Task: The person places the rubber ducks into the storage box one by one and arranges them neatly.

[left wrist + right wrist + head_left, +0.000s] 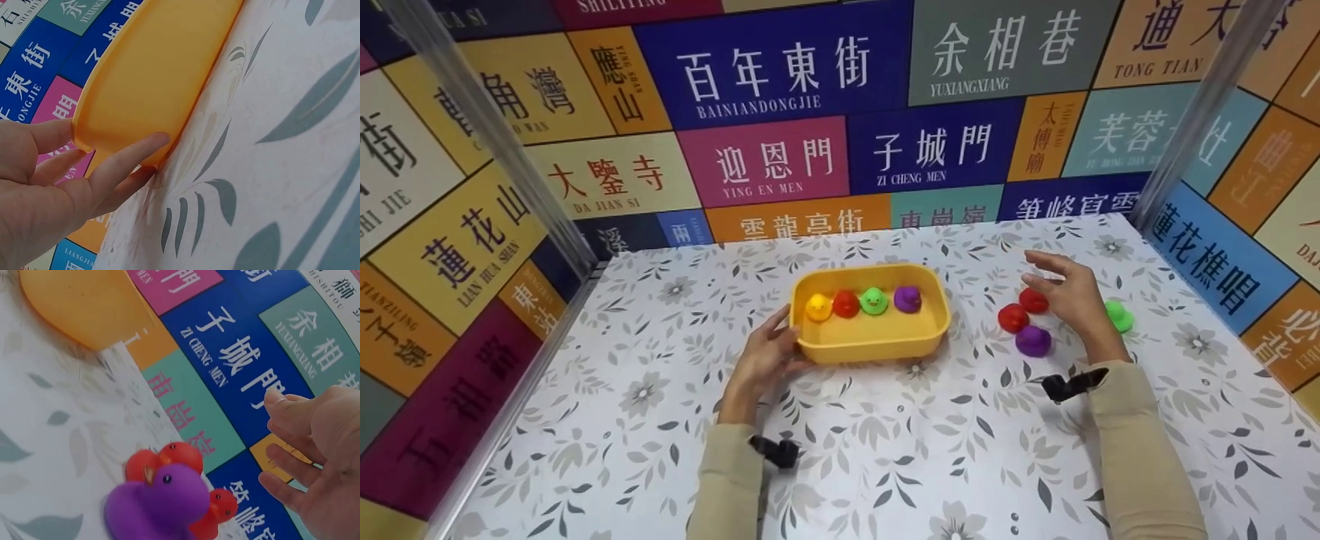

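Note:
A yellow tub stands mid-table with a yellow duck, a red duck, a green duck and a purple duck in a row inside. My left hand rests against its front-left corner. In the left wrist view the fingers lie straight along the tub wall. My right hand hovers open, fingers spread, over two red ducks and beside a purple duck on the table. A green duck sits just right of that hand.
The table has a grey leaf-patterned cloth. Walls of coloured sign panels close in the back and both sides, with metal posts at the corners. Both sleeves are beige, each with a black wrist mount.

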`<act>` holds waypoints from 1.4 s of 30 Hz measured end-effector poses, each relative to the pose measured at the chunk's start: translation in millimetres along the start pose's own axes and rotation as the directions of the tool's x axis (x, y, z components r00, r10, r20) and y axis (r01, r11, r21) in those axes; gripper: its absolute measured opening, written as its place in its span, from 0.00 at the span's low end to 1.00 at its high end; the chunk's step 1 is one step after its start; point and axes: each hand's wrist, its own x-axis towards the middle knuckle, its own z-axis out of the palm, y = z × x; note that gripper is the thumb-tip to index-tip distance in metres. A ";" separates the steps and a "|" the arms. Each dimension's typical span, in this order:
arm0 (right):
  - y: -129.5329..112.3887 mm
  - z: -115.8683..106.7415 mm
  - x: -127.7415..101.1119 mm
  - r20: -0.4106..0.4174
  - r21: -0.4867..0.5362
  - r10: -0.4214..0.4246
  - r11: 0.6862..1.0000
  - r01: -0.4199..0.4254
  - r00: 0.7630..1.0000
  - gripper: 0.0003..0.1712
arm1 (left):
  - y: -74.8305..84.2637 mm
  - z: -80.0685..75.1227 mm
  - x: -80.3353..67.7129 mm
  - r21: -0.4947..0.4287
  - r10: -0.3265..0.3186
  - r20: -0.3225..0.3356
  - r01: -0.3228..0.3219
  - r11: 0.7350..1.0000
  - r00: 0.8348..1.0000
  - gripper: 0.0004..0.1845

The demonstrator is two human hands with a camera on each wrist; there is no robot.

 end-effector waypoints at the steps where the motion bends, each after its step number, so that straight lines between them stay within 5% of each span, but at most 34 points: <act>1: 2.0 -1.2 0.2 0.000 0.000 0.011 1.000 -0.011 1.000 0.30 | 0.0 -0.2 -0.3 -0.005 0.002 0.000 -0.002 1.000 1.000 0.33; 13: 30.9 -4.5 4.8 0.031 -0.042 0.043 0.998 -0.041 0.999 0.31 | 1.7 -2.3 -1.6 0.025 0.000 -0.005 0.000 1.000 1.000 0.32; 26: 48.7 2.6 3.1 0.179 0.024 0.178 0.983 -0.185 0.968 0.36 | -0.3 -2.9 0.0 -0.020 -0.021 -0.007 0.020 1.000 1.000 0.33; 42: 54.4 0.6 -0.6 0.176 0.001 0.245 0.968 -0.249 0.953 0.33 | -1.0 1.2 0.7 -0.038 -0.011 0.004 0.011 0.999 1.000 0.32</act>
